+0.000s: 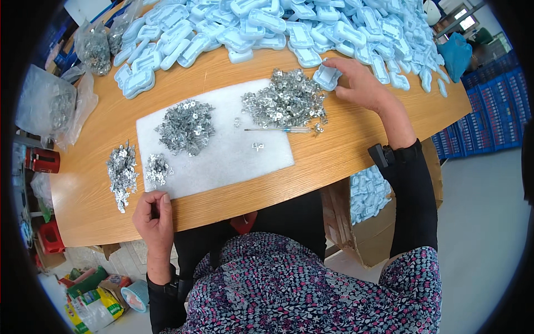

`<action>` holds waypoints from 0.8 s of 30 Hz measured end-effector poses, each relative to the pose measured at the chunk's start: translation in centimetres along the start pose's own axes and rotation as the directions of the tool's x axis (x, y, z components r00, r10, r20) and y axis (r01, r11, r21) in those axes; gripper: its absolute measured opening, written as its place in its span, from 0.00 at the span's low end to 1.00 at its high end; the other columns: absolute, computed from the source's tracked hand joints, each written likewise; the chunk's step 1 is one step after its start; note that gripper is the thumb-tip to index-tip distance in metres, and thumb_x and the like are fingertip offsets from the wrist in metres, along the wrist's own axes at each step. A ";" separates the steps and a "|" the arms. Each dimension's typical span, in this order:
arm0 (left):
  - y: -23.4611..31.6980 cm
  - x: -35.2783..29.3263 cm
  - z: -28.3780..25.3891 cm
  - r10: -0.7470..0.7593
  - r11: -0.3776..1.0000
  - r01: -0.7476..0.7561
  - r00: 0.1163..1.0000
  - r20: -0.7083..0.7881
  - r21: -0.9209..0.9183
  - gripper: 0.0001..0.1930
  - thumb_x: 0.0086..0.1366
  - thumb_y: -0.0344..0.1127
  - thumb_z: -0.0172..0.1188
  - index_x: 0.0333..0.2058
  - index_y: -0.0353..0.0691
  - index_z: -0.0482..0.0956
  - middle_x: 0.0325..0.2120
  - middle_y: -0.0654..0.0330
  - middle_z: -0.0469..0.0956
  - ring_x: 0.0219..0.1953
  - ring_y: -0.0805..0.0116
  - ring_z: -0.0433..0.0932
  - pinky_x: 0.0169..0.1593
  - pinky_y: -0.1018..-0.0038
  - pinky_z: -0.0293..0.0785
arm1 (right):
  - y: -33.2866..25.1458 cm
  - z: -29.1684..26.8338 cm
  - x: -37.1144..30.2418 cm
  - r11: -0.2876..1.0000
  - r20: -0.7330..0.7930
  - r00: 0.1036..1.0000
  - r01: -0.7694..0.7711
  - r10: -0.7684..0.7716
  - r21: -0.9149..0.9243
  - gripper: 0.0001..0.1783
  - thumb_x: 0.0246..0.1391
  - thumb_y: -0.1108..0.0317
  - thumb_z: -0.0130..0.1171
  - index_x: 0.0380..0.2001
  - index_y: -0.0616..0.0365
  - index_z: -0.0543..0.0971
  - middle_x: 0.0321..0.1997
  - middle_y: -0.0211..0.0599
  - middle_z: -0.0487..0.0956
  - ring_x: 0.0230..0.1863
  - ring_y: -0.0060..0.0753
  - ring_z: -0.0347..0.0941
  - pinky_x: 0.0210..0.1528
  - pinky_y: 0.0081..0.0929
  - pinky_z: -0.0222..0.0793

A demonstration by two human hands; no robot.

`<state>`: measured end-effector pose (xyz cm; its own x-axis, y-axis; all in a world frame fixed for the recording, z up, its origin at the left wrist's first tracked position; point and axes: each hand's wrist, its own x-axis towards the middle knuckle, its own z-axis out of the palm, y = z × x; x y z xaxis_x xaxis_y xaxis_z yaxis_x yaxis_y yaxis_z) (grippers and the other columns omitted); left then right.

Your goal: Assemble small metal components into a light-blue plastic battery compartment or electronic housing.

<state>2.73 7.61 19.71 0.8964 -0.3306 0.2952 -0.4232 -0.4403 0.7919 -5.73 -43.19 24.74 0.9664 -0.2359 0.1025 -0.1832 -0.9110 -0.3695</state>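
Wooden table (83, 183), curved by the lens. Heap of light-blue plastic parts (267, 28) along the far side, cut off by the upper edge. White sheet (222, 161) nearer, its right portion partly hidden under a mound of metal clips (286, 100). Right hand (361, 83): thumb and forefinger narrowed on a single blue part (326, 78), just beside that mound; remaining fingers obscured. Left hand (154, 220): loosely curled at the near edge; contents, if any, cannot tell. Thin tool (267, 130): tip indistinct.
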 end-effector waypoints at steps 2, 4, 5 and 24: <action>0.1 0.0 0.3 0.014 1.000 -0.014 1.000 -0.005 0.013 0.04 0.66 0.28 0.63 0.33 0.35 0.77 0.23 0.70 0.69 0.25 0.82 0.64 0.30 0.83 0.61 | 1.4 0.6 -0.5 0.997 -0.023 0.998 0.064 -0.065 -0.042 0.29 0.48 0.69 0.62 0.58 0.46 0.76 0.61 0.34 0.75 0.63 0.45 0.67 0.65 0.40 0.63; -0.1 -0.2 0.4 0.021 0.999 -0.020 1.000 -0.018 0.033 0.04 0.66 0.28 0.63 0.33 0.35 0.77 0.23 0.70 0.69 0.25 0.82 0.64 0.30 0.83 0.61 | 1.3 0.6 -0.5 0.984 -0.016 0.992 0.120 -0.124 -0.134 0.32 0.45 0.73 0.61 0.59 0.47 0.76 0.61 0.34 0.74 0.62 0.45 0.67 0.65 0.40 0.64; -0.3 -0.3 0.5 0.023 0.999 -0.022 1.000 -0.020 0.033 0.04 0.66 0.28 0.63 0.33 0.35 0.77 0.23 0.70 0.69 0.25 0.82 0.64 0.30 0.83 0.61 | 1.2 0.4 -0.7 0.957 -0.005 0.984 0.172 -0.178 -0.235 0.35 0.43 0.77 0.59 0.60 0.48 0.75 0.61 0.35 0.73 0.60 0.45 0.67 0.65 0.39 0.64; 1.8 1.1 1.7 0.142 0.983 -0.142 0.990 0.008 0.119 0.05 0.59 0.30 0.69 0.30 0.38 0.82 0.23 0.65 0.77 0.22 0.79 0.71 0.26 0.79 0.67 | 7.3 -3.9 -4.1 0.983 0.210 0.971 0.140 -0.112 -0.122 0.39 0.43 0.76 0.66 0.63 0.59 0.70 0.64 0.52 0.71 0.65 0.54 0.66 0.66 0.39 0.64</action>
<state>2.69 5.00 20.58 0.8263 -0.3960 0.4006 -0.5586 -0.4850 0.6728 -11.77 -50.16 25.22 0.9970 -0.0560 -0.0528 -0.0670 -0.9694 -0.2362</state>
